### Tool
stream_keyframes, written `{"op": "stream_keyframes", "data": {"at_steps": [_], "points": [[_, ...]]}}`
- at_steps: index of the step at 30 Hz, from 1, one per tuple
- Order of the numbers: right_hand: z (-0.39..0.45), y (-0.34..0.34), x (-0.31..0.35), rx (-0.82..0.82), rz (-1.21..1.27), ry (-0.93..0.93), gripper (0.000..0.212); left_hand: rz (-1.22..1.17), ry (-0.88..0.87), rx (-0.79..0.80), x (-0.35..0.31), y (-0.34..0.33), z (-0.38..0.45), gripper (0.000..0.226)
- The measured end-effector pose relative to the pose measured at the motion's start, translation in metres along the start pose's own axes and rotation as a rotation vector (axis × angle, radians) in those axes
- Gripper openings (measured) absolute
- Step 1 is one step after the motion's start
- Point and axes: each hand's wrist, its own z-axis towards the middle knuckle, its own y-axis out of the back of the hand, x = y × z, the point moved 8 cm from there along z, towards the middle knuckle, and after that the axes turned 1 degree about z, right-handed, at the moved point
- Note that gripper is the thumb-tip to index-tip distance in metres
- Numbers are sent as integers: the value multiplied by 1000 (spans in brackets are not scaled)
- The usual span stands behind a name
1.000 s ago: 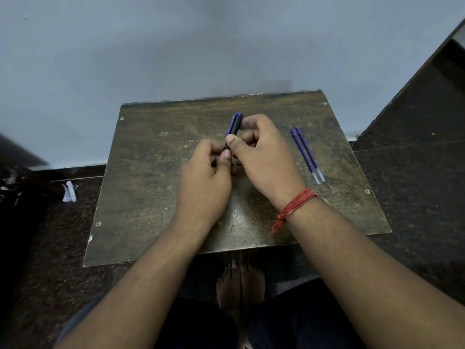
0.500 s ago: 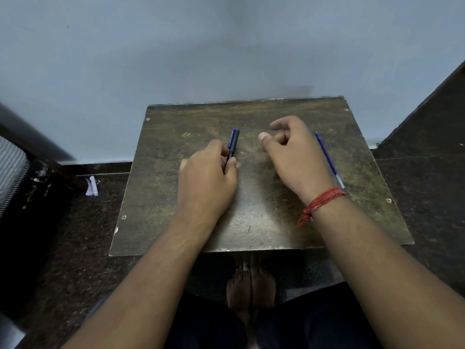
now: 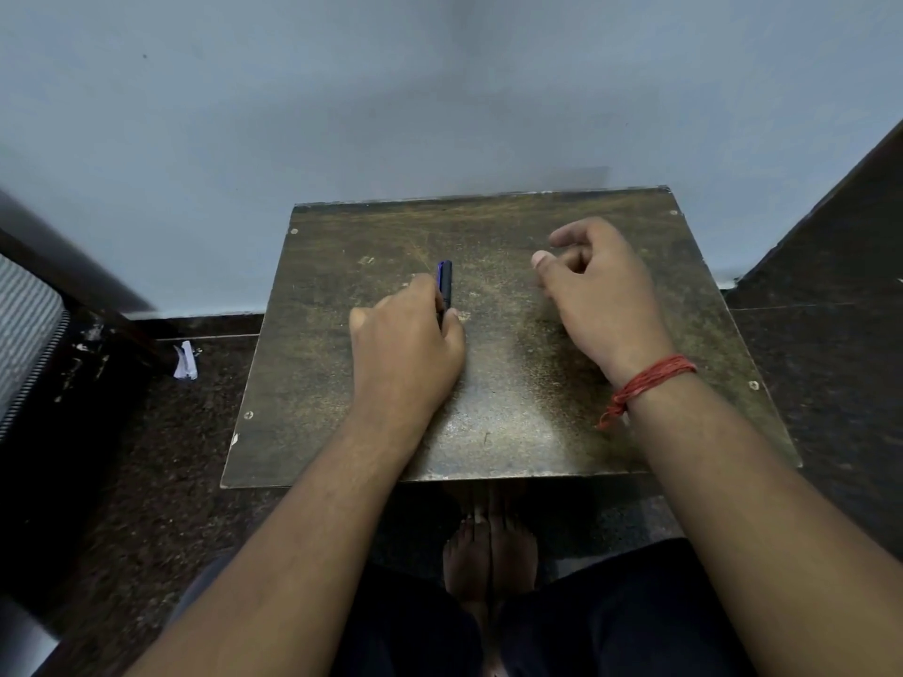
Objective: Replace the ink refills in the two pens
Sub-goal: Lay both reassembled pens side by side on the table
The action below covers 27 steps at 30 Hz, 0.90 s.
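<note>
The left hand pinches the pens low on the barrel between thumb and fingers, and they lie pointing away from the person near the middle of the board. Only a dark barrel with a blue edge shows, so whether it is one pen or two laid together cannot be told. Held this way, the pens seem pinned flat so they will not roll while the other hand is away.

The right hand hangs to the right of the pens, well apart from them, fingers loosely curled and holding nothing. It probably reaches for the refills, which do not show; they may lie hidden under that hand.

Beyond the pens the board runs bare to its far edge, which meets the wall. Its right edge lies not far past the right hand, so anything slid that way could drop to the floor. Between the pens and the board's near edge there is room to work.
</note>
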Motion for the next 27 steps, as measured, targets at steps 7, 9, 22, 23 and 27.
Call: {"op": "stream_keyframes", "data": {"at_steps": [7,9,22,23,27], "points": [[1,23,10,-3,-561,134,12,-61,30,-28,4,10,2,15],[-2,24,7,40,-710,112,19,-75,29,-61,5,19,3,13],[-23,-28,9,230,-753,23,27,-56,74,34,14,31,6,57],[-25,-36,12,239,-735,35,26,-50,77,48,16,30,6,61],[-32,-64,23,262,-681,58,27,-4,85,94,22,27,8,72]]}}
